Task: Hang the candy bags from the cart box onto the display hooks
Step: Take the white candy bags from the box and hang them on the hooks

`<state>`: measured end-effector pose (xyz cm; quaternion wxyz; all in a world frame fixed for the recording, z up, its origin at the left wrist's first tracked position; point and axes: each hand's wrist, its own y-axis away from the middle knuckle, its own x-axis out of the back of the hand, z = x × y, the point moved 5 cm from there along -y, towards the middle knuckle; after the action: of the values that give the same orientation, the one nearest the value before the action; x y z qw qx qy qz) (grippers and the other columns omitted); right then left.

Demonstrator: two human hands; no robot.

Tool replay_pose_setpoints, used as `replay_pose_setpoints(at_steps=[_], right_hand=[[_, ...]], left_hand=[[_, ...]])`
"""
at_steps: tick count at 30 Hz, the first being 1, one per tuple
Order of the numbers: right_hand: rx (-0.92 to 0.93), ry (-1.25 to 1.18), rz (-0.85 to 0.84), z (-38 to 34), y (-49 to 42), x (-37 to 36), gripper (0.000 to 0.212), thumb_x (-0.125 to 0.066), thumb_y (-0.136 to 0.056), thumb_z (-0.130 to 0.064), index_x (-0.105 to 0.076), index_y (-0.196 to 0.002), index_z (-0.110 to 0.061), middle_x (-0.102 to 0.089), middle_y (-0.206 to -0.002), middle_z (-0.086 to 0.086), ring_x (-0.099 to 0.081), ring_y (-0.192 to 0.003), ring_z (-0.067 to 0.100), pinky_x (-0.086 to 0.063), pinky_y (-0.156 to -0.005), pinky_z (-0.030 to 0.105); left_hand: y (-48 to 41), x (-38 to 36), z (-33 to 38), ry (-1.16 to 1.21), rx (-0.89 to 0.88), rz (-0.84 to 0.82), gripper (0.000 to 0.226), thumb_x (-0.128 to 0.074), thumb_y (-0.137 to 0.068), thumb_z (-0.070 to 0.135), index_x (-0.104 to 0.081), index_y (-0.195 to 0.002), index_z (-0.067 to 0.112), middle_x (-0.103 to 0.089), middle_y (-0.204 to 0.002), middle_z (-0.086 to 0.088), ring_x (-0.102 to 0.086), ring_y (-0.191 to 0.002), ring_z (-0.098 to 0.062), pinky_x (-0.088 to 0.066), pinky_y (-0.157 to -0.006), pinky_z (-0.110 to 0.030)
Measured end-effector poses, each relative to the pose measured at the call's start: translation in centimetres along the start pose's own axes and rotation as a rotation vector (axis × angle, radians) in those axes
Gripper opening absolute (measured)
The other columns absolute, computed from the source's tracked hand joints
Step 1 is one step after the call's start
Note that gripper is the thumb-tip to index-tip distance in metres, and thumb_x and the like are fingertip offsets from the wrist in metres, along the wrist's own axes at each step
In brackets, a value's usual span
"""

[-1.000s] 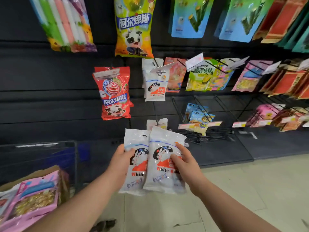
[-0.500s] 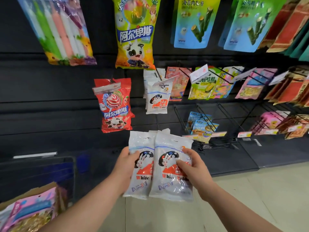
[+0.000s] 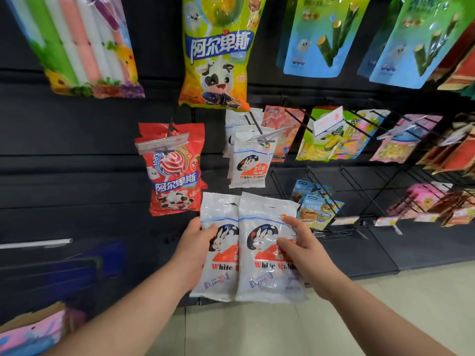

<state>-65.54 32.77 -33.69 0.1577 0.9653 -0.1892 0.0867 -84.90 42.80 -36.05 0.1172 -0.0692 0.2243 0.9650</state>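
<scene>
Task partly done: hung White Rabbit bags (image 3: 248, 165) occupied the display hook (image 3: 260, 140), the left hand (image 3: 195, 242) gripped a first unhung bag (image 3: 218, 276), the right hand (image 3: 300, 255) gripped a second unhung bag (image 3: 264, 278) just below them, and pink packets (image 3: 30, 335) lay in the cart box (image 3: 38, 313).

Even bright light, warped blurry edges

Two white candy bags printed with a rabbit are held upright, side by side; the right bag (image 3: 267, 255) overlaps the edge of the left bag (image 3: 218, 255); the left hand (image 3: 194, 244) grips one, the right hand (image 3: 304, 253) the other; matching hanging bags (image 3: 248, 163) fill a display hook (image 3: 257, 125) just above; the cardboard cart box (image 3: 33, 313) sits low at the left, with pink bags (image 3: 30, 335) inside.
</scene>
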Motion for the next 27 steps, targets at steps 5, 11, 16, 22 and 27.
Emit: replay_pose_setpoints(at_steps=[5, 11, 16, 22, 27], right_hand=[[0.078, -0.034, -0.017, -0.9, -2.1, 0.4, 0.04, -0.056, -0.093, -0.008, -0.052, -0.119, -0.04, -0.063, -0.074, 0.007, -0.057, -0.069, 0.021, -0.05, -0.066, 0.033], [0.227, -0.052, -0.061, -1.4, -6.7, 0.8, 0.041, -0.055, -0.095, -0.009, -0.054, -0.11, -0.047, -0.072, -0.074, -0.012, -0.064, -0.062, 0.014, -0.053, -0.06, 0.033], [0.336, -0.08, -0.106, -2.7, -9.5, 1.4, 0.045, -0.056, -0.094, -0.01, -0.053, -0.111, -0.051, -0.075, -0.08, -0.003, -0.07, -0.063, 0.014, -0.058, -0.055, 0.029], [0.443, -0.096, -0.131, -3.3, -12.6, 1.5, 0.047, -0.055, -0.093, -0.006, -0.054, -0.111, -0.05, -0.075, -0.086, -0.006, -0.071, -0.067, 0.015, -0.059, -0.057, 0.029], [0.527, -0.12, -0.132, -4.0, -14.1, 1.6, 0.05, -0.053, -0.093, -0.001, -0.052, -0.113, -0.046, -0.073, -0.087, -0.021, -0.07, -0.065, 0.008, -0.056, -0.058, 0.022]], left_hand=[[-1.2, -0.7, 0.4, -0.006, -0.022, 0.005, 0.014, -0.056, -0.095, 0.016, -0.062, -0.093, 0.029, -0.075, -0.087, -0.006, -0.073, -0.08, -0.026, -0.057, -0.079, -0.048], [-4.1, -1.6, 1.2, 0.066, -0.091, 0.013, 0.015, -0.054, -0.096, 0.014, -0.064, -0.099, 0.024, -0.076, -0.082, -0.005, -0.074, -0.073, -0.023, -0.059, -0.066, -0.041], [-6.1, -2.4, 1.7, 0.132, -0.127, 0.004, 0.017, -0.054, -0.095, 0.012, -0.065, -0.103, 0.022, -0.077, -0.086, -0.008, -0.075, -0.072, -0.024, -0.058, -0.062, -0.039], [-8.5, -3.0, 1.7, 0.136, -0.16, 0.024, 0.019, -0.055, -0.095, 0.013, -0.066, -0.109, 0.019, -0.075, -0.095, -0.011, -0.074, -0.083, -0.029, -0.059, -0.074, -0.048], [-10.0, -3.1, 1.6, 0.134, -0.21, 0.048, 0.016, -0.053, -0.095, 0.01, -0.066, -0.1, 0.019, -0.076, -0.086, -0.01, -0.073, -0.074, -0.026, -0.06, -0.07, -0.043]])
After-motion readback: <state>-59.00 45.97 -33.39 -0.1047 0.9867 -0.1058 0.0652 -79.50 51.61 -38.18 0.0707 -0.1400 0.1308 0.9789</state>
